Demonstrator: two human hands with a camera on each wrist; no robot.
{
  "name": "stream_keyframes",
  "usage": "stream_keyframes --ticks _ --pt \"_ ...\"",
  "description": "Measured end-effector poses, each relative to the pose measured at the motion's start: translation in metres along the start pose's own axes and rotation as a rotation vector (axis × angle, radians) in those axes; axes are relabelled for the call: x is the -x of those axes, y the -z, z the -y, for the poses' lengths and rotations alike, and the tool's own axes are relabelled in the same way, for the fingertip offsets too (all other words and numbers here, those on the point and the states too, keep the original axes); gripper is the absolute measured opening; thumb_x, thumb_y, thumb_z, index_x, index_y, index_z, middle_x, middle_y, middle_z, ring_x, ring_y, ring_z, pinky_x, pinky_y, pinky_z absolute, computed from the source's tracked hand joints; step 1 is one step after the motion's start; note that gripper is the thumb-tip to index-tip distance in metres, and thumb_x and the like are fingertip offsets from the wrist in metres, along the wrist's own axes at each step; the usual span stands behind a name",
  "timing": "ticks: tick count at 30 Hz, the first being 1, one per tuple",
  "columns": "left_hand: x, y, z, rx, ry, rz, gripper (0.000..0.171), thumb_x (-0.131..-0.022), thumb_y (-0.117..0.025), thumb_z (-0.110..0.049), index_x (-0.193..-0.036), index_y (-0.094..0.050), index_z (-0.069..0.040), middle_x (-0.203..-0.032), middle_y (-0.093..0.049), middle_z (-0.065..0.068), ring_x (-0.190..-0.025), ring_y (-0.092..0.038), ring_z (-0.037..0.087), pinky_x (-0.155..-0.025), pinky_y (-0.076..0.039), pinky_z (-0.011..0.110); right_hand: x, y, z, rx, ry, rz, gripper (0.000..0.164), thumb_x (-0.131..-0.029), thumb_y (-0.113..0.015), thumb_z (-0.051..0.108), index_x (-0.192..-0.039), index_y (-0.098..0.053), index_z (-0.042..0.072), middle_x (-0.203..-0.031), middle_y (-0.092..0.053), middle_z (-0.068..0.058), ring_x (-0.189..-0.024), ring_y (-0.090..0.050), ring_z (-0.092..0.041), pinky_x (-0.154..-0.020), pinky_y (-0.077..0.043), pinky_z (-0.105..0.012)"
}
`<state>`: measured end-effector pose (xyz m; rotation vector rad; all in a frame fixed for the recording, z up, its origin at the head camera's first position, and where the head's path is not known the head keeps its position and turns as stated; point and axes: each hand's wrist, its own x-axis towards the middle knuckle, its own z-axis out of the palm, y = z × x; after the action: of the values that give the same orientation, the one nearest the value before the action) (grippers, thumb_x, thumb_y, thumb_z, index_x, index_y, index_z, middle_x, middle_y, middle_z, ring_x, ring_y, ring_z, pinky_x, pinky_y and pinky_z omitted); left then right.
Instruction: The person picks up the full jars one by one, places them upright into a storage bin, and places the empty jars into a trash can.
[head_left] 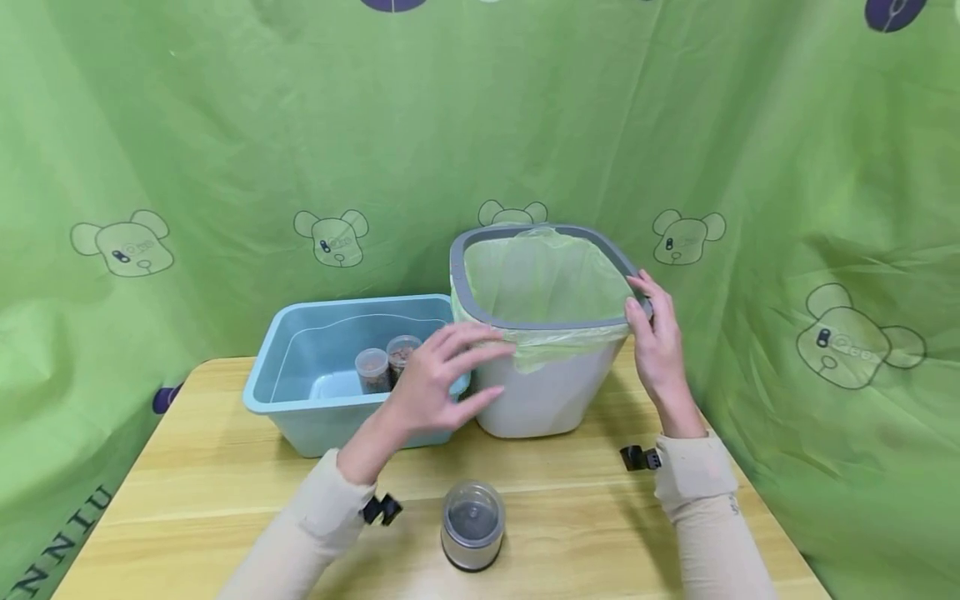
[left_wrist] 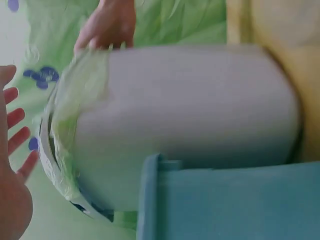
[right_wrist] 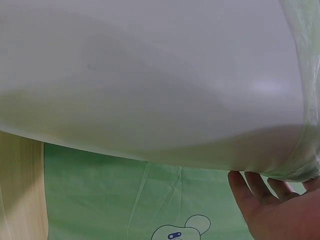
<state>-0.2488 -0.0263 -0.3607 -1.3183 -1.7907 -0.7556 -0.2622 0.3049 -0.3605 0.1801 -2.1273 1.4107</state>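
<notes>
A white trash can (head_left: 532, 396) with a grey rim (head_left: 459, 279) stands upright on the table, a pale green bag (head_left: 547, 275) lining it and folded over its edge. My right hand (head_left: 660, 342) holds the can at the right of its rim, thumb at the front corner. Several of its fingers (right_wrist: 257, 187) touch the outer wall in the right wrist view. My left hand (head_left: 435, 379) hovers before the can's front left, fingers spread and holding nothing. In the left wrist view, that hand (left_wrist: 12, 185) is apart from the rim.
Left of the can, a blue plastic tub (head_left: 330, 425) holds two clear-lidded jars (head_left: 372, 371) with brownish contents. A round container with a clear lid (head_left: 473, 525) stands near the front of the wooden table (head_left: 187, 517). Green cloth (head_left: 412, 125) hangs behind and at the sides.
</notes>
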Motion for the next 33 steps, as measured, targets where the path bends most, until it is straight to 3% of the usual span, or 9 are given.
stream_keyframes --ticks 2,5,11,15,18,23,27,33 --pt "0.016 0.005 -0.011 -0.030 -0.034 0.023 0.046 -0.092 -0.071 -0.041 -0.129 -0.071 -0.015 -0.133 -0.068 0.009 -0.129 -0.059 0.027 -0.115 -0.047 0.047 0.000 0.000 0.000 0.002 0.002 0.000 0.049 -0.108 -0.048 0.028 -0.153 -0.048 0.008 -0.169 -0.031 -0.006 -0.155 -0.029 -0.035 -0.127 -0.024 -0.058" --pt "0.043 0.011 -0.025 -0.038 -0.028 0.103 0.053 -0.092 -0.070 -0.049 -0.135 -0.067 -0.018 -0.139 -0.065 0.007 -0.133 -0.056 0.027 -0.116 -0.045 0.050 0.000 0.000 0.000 0.002 0.000 0.004 0.049 -0.108 -0.048 0.028 -0.153 -0.048 0.008 -0.169 -0.031 -0.006 -0.155 -0.029 -0.035 -0.127 -0.024 -0.058" --pt "0.103 0.010 -0.047 0.001 0.078 0.388 0.074 -0.090 -0.069 -0.063 -0.152 -0.052 -0.025 -0.156 -0.052 0.000 -0.141 -0.051 0.025 -0.114 -0.047 0.047 0.001 -0.001 -0.001 0.006 -0.005 0.006 0.049 -0.108 -0.048 0.027 -0.153 -0.048 0.008 -0.169 -0.031 -0.006 -0.155 -0.028 -0.035 -0.128 -0.023 -0.058" --pt "0.129 0.001 -0.056 0.068 0.184 0.555 0.078 -0.089 -0.072 -0.062 -0.156 -0.047 -0.031 -0.160 -0.046 -0.003 -0.142 -0.050 0.023 -0.112 -0.049 0.047 0.001 0.000 0.000 0.003 -0.002 -0.001 0.048 -0.109 -0.048 0.028 -0.153 -0.048 0.008 -0.169 -0.031 -0.006 -0.155 -0.028 -0.034 -0.128 -0.023 -0.058" --pt "0.141 -0.005 -0.061 0.121 0.242 0.626 0.075 -0.090 -0.074 -0.057 -0.156 -0.045 -0.034 -0.160 -0.046 -0.004 -0.140 -0.052 0.021 -0.110 -0.051 0.046 0.002 0.000 0.001 0.007 0.004 -0.003 0.048 -0.109 -0.048 0.028 -0.152 -0.049 0.008 -0.169 -0.032 -0.006 -0.155 -0.029 -0.034 -0.127 -0.023 -0.059" --pt "0.151 -0.014 -0.063 0.174 0.248 0.664 0.066 -0.095 -0.070 -0.054 -0.154 -0.047 -0.034 -0.159 -0.047 -0.003 -0.138 -0.054 0.020 -0.105 -0.055 0.042 0.002 0.000 0.002 0.004 0.005 0.004 0.048 -0.109 -0.048 0.026 -0.152 -0.049 0.007 -0.169 -0.032 -0.007 -0.155 -0.029 -0.035 -0.128 -0.023 -0.059" --pt "0.153 -0.017 -0.064 0.205 0.267 0.664 0.062 -0.096 -0.069 -0.052 -0.151 -0.050 -0.035 -0.158 -0.047 -0.001 -0.139 -0.052 0.019 -0.105 -0.055 0.040 0.002 0.001 0.003 0.000 0.002 0.004 0.047 -0.109 -0.048 0.026 -0.152 -0.049 0.007 -0.169 -0.032 -0.007 -0.154 -0.030 -0.035 -0.127 -0.023 -0.058" --pt "0.154 -0.018 -0.065 0.213 0.240 0.644 0.055 -0.100 -0.063 -0.049 -0.151 -0.051 -0.033 -0.157 -0.046 -0.001 -0.138 -0.049 0.018 -0.106 -0.054 0.038 0.002 0.001 0.001 0.000 -0.001 0.005 0.047 -0.109 -0.047 0.025 -0.153 -0.048 0.007 -0.169 -0.031 -0.007 -0.154 -0.029 -0.036 -0.127 -0.023 -0.059"
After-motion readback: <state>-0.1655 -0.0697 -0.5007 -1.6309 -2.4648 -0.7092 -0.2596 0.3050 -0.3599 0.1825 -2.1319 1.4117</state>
